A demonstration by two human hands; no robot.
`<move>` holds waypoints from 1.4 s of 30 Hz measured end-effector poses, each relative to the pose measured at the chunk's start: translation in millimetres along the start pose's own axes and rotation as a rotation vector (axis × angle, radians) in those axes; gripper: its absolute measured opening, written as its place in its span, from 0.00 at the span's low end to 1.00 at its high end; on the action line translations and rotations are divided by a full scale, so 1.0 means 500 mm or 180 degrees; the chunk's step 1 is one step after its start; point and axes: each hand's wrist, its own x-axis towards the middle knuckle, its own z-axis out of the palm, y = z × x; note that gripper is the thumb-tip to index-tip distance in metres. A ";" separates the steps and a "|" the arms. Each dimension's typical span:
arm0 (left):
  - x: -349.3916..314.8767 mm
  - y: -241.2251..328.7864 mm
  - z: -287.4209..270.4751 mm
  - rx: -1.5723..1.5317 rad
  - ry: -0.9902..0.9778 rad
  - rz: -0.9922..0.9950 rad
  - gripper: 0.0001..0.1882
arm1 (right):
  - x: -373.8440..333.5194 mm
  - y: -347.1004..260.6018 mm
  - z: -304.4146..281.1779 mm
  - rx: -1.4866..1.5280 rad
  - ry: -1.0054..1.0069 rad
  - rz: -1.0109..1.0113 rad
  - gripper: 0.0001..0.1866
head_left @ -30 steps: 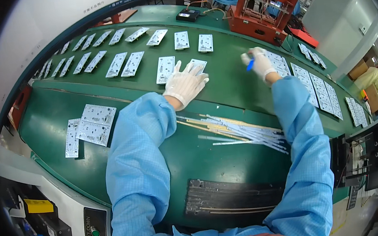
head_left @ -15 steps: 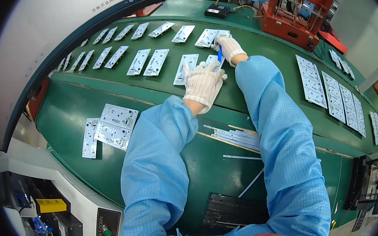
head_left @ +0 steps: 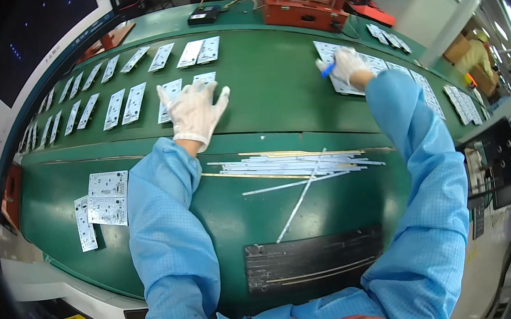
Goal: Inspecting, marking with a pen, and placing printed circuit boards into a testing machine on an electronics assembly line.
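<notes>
My left hand (head_left: 197, 113), in a white striped glove, lies spread over two small white circuit boards on the green belt. One board (head_left: 169, 93) shows beside its fingers; the other (head_left: 204, 78) is mostly covered by them. Farther right, my gloved right hand (head_left: 346, 66) is closed on a slim blue pen-like tool (head_left: 328, 70). Its fingers are at a larger white circuit board panel (head_left: 347, 88), partly hiding it; whether they also grip the panel I cannot tell.
Rows of small boards (head_left: 134, 103) stretch along the belt to the left. Thin strips (head_left: 293, 163) lie on the bench above a black plate (head_left: 314, 261). Loose boards (head_left: 108, 198) sit at left. A red-orange fixture (head_left: 306, 16) stands at the back, more panels (head_left: 464, 105) at right.
The view has turned rightward. My right hand has left the small boards near my left hand and moved right to the larger panel, still with the blue tool. My left hand stays over the boards.
</notes>
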 end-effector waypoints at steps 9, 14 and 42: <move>-0.026 0.178 -0.268 -0.2214 0.0187 0.0675 0.17 | -0.120 -0.051 0.009 0.2158 -0.0102 -0.0564 0.23; -0.180 0.251 -0.278 -0.0620 -0.2100 0.2527 0.23 | -0.096 -0.022 -0.008 0.2743 0.0140 -0.0122 0.26; -1.232 0.183 -0.937 0.3158 0.0520 -0.5105 0.43 | -0.761 -0.632 -0.406 0.2244 0.0909 -0.6181 0.06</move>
